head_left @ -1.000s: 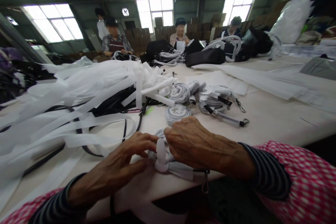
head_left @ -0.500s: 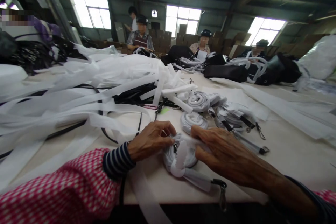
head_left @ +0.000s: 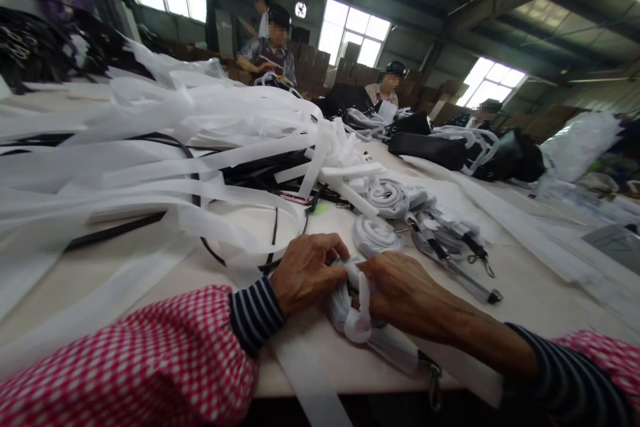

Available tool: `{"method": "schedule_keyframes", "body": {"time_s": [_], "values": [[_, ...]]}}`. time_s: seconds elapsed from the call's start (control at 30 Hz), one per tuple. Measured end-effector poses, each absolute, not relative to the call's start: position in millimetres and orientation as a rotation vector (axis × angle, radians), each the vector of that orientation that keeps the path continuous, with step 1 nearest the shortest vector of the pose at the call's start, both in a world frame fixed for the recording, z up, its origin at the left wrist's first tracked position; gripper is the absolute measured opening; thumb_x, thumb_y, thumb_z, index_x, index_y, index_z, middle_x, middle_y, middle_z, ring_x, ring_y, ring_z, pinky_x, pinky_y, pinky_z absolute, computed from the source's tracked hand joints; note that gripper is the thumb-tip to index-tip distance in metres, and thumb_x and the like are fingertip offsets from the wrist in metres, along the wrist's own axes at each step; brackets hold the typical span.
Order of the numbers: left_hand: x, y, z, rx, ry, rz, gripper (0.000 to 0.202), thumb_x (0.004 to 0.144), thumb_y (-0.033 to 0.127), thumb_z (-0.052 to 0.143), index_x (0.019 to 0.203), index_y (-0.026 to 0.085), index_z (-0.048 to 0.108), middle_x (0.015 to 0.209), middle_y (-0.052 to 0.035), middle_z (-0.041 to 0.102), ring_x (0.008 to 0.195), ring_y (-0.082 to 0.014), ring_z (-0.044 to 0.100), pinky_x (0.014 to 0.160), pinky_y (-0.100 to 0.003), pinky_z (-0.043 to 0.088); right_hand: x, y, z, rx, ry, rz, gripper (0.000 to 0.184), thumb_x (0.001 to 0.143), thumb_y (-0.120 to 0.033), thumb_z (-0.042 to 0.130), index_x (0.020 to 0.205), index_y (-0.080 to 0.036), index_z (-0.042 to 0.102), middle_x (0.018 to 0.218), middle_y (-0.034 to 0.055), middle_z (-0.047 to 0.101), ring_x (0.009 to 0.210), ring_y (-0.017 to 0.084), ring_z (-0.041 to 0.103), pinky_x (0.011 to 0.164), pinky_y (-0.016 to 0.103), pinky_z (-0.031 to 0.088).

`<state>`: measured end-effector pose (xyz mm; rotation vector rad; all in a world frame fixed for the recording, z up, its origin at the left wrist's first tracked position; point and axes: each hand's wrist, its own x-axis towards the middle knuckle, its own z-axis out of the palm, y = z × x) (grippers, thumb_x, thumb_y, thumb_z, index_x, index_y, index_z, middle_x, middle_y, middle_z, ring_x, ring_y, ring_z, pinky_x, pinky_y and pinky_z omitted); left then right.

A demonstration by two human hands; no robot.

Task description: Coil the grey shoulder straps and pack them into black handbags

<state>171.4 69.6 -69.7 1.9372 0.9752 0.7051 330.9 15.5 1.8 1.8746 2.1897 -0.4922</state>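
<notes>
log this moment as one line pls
left hand: touching pale coil | right hand: touching same coil | metal clip: near table edge | beyond hands: other coils

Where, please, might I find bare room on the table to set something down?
Right of the clasped coils, the table looks bare between the right forearm and the long white sheets. The left is crowded with white strips and black straps.

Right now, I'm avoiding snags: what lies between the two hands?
The head view shows a pale coil and white strip between left hand and right hand.
</notes>
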Motion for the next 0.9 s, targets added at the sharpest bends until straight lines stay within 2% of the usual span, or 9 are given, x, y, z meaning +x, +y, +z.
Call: {"method": "schedule_keyframes", "body": {"time_s": [0.1,0.3,0.37,0.47,0.53,0.6,0.7,0.8,0.9], "values": [[171,70,-71,1.967,0.946,0.698,0.020,0.079,0.033,0.069,0.089,0.017,0.076,0.068,0.0008,0.061,0.065,-0.0160,0.051,0.059,-0.026,0.032,332,14,-1,1.903,2.201,-0.478,0.005,0.074,-0.017,0.066,0.073,-0.016,0.062,0.068,0.0020,0.062,0.059,0.013,0.050,0.056,0.028,0.023],[172,71,-70,2.014,0.970,0.682,0.021,0.078,0.034,0.071,0.089,0.017,0.075,0.069,0.0003,0.062,0.066,-0.0169,0.054,0.059,-0.026,0.032,348,4,-23,1.901,2.397,-0.186,0.005,0.078,-0.018,0.062,0.082,-0.018,0.065,0.072,0.0037,0.066,0.065,0.016,0.053,0.062,0.029,0.024],[171,71,-68,2.019,0.979,0.665,0.020,0.079,0.035,0.072,0.089,0.017,0.075,0.067,0.0011,0.060,0.065,-0.0169,0.053,0.058,-0.026,0.032,353,2,-25,1.889,2.483,-0.269,0.003,0.079,-0.015,0.063,0.076,-0.017,0.063,0.070,0.0023,0.064,0.064,0.015,0.052,0.063,0.028,0.026],[171,71,-66,2.052,0.994,0.623,0.018,0.080,0.033,0.072,0.089,0.018,0.074,0.068,0.0012,0.059,0.066,-0.0175,0.054,0.058,-0.027,0.033,362,1,-22,1.852,2.577,-0.466,0.010,0.077,-0.011,0.064,0.070,-0.016,0.060,0.066,-0.0011,0.059,0.062,0.012,0.048,0.062,0.026,0.028],[172,69,-69,2.118,1.007,0.629,0.016,0.081,0.029,0.071,0.093,0.018,0.073,0.073,0.0001,0.061,0.072,-0.0186,0.056,0.063,-0.029,0.037,367,1,-19,1.816,2.597,-0.566,0.010,0.079,-0.011,0.064,0.071,-0.016,0.061,0.064,-0.0027,0.056,0.061,0.011,0.047,0.061,0.025,0.029],[174,65,-73,2.242,0.981,0.704,0.016,0.084,0.021,0.068,0.099,0.019,0.072,0.088,-0.0026,0.064,0.085,-0.0207,0.059,0.074,-0.031,0.042,373,2,-18,1.789,2.639,-0.634,0.013,0.082,-0.011,0.063,0.070,-0.016,0.061,0.062,-0.0039,0.051,0.060,0.011,0.044,0.060,0.025,0.029],[177,59,-78,2.446,0.892,0.769,0.016,0.088,0.013,0.063,0.097,0.022,0.072,0.107,-0.0050,0.062,0.103,-0.0236,0.055,0.088,-0.035,0.044,380,1,-22,1.780,2.714,-0.716,0.017,0.084,-0.011,0.062,0.068,-0.015,0.057,0.062,-0.0044,0.047,0.059,0.010,0.042,0.058,0.024,0.028],[176,56,-76,2.546,0.847,0.670,0.016,0.093,0.015,0.060,0.090,0.023,0.073,0.110,-0.0055,0.061,0.107,-0.0251,0.052,0.089,-0.037,0.045,383,0,-26,1.787,2.724,-0.768,0.018,0.084,-0.010,0.063,0.068,-0.015,0.055,0.062,-0.0049,0.046,0.060,0.009,0.041,0.057,0.023,0.028],[170,55,-71,2.485,0.779,0.590,0.016,0.094,0.016,0.062,0.097,0.025,0.075,0.115,-0.0044,0.060,0.110,-0.0243,0.052,0.095,-0.039,0.044,385,0,-27,1.785,2.722,-0.820,0.018,0.084,-0.011,0.065,0.069,-0.015,0.055,0.063,-0.0055,0.045,0.060,0.009,0.041,0.058,0.023,0.028]]}}
